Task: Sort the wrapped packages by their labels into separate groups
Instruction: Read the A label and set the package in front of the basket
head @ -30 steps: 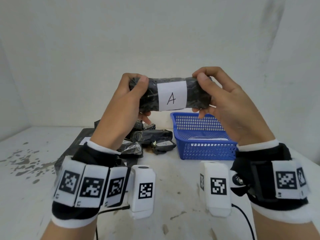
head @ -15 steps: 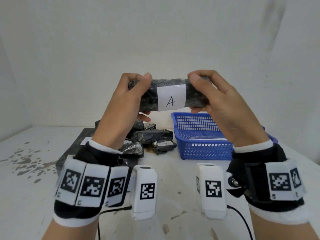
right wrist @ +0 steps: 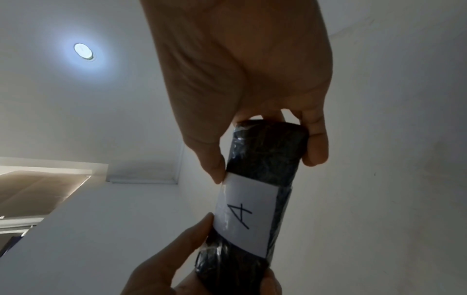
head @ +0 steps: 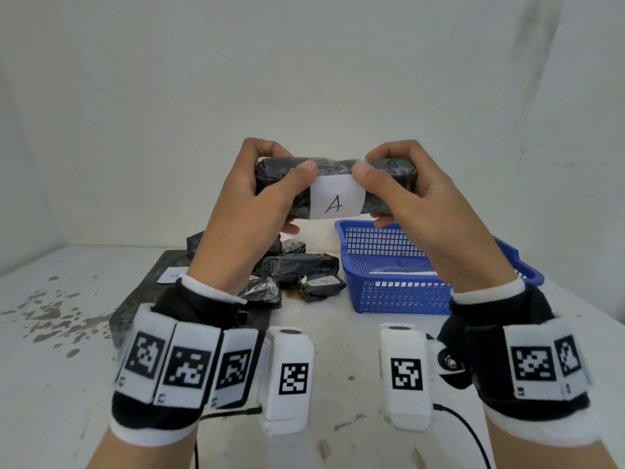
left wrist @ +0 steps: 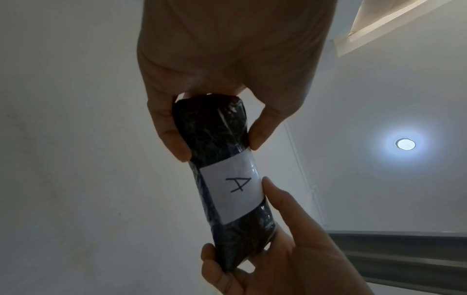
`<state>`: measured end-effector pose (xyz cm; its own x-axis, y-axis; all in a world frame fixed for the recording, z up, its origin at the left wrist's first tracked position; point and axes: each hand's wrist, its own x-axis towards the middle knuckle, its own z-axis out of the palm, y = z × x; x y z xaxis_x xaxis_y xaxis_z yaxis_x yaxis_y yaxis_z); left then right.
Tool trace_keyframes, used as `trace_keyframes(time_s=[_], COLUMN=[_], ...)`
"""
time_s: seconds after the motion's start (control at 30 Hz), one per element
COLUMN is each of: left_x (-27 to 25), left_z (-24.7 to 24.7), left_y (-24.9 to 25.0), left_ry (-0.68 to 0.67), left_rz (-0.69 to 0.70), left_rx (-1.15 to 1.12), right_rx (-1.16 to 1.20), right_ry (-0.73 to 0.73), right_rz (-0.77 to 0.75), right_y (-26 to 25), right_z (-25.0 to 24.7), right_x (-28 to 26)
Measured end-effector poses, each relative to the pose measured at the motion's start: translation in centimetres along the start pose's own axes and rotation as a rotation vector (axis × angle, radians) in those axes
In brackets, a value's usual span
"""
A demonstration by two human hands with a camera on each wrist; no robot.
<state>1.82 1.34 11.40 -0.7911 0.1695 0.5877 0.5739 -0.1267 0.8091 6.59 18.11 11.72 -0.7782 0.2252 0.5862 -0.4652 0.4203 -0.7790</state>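
A black wrapped package (head: 333, 170) with a white label reading "A" (head: 336, 198) is held up level in the air in front of the wall. My left hand (head: 267, 184) grips its left end and my right hand (head: 399, 184) grips its right end, thumbs on the near face beside the label. The left wrist view shows the package (left wrist: 215, 135) between my left thumb and fingers. The right wrist view shows the package (right wrist: 267, 151) pinched the same way. Several more black packages (head: 297, 265) lie in a heap on the table below.
A blue mesh basket (head: 399, 292) stands on the white table right of the heap, with something flat and white inside. A large flat black parcel (head: 148, 292) with a white label lies under the heap at the left. Dark stains mark the table's left side.
The package has tipped so its label faces lower toward me. Both thumbs have slid inward to the label's upper corners, and the hands have come closer together.
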Motion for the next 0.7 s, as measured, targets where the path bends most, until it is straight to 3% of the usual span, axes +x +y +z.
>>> trace_keyframes(time_s=[0.13,0.4,0.7], left_x=[0.0,0.2,0.0], left_z=[-0.2,0.0,0.3], left_y=[0.1,0.3,0.3], left_ry=[-0.024,-0.046,-0.023], left_rz=[0.018,-0.063,-0.069], left_rx=[-0.044,-0.156,-0.073], right_rx=[-0.072,0.131,0.04], right_ry=[-0.041,0.002,0.036], right_rz=[0.053,0.048,0.03], right_y=[-0.1,-0.2,-0.3], right_z=[0.0,-0.9,-0.6], right_x=[-0.1,0.1,0.0])
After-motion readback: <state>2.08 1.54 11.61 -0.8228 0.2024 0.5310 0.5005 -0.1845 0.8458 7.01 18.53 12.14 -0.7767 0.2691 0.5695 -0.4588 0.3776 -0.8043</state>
